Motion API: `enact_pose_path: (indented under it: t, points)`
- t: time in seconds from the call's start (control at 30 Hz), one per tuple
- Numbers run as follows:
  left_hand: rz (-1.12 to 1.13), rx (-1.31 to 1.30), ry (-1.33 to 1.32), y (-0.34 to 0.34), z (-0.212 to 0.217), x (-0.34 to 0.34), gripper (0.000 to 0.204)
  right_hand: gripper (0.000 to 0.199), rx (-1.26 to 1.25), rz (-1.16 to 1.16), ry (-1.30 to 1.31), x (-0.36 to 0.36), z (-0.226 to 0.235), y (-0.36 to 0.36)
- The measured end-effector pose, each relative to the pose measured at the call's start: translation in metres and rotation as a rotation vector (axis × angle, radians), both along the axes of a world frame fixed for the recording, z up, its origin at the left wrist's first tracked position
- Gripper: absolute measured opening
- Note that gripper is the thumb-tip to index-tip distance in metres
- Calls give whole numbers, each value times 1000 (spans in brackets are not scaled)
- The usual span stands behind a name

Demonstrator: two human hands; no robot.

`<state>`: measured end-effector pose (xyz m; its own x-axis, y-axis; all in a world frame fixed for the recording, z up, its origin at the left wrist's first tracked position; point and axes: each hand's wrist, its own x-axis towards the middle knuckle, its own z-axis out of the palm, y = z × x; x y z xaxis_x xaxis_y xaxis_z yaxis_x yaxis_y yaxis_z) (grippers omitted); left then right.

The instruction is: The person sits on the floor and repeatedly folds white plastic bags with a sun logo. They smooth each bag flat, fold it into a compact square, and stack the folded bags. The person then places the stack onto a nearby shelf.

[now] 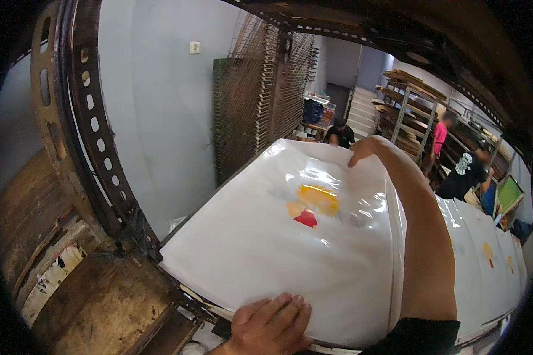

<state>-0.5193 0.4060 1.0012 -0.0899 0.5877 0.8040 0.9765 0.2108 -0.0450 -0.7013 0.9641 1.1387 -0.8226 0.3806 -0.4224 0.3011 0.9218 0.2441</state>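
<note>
A large glossy white plastic sheet (260, 266) with a yellow and red print (314, 201) near its middle lies on a stack in front of me. My left hand (272, 325) rests flat on its near edge, fingers stretched out. Reaching across to the far right corner, my right hand (368, 149) has its fingers bent over the sheet's edge and its thumb on the near side. The sheet bulges and wrinkles below that hand. Further right, more white sheets (471, 254) with similar prints lie overlapped in a row.
A perforated metal upright (95, 124) stands at left, with a dark beam (408, 35) overhead. Wire drying racks (260, 89) stand against the wall. Worn wooden boards (100, 302) lie lower left. Several people, one in a pink shirt (439, 137), are near loaded shelves (405, 112).
</note>
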Motion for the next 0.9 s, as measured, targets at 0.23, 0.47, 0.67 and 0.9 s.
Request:
enact_pose_path:
  t: [0.23,0.47,0.67,0.9]
  points:
    - [3,17,-34,0,8,3,41,66,150,293,240,22,-7,-37]
    - [74,40,-36,10,2,6,38,43,249,413,373,9,-16,-18]
    - [135,83,-12,-3,2,6,37,53,109,199,222,30,5,-95]
    - [69,115,-46,19,2,11,37,37,163,636,612,43,17,-20]
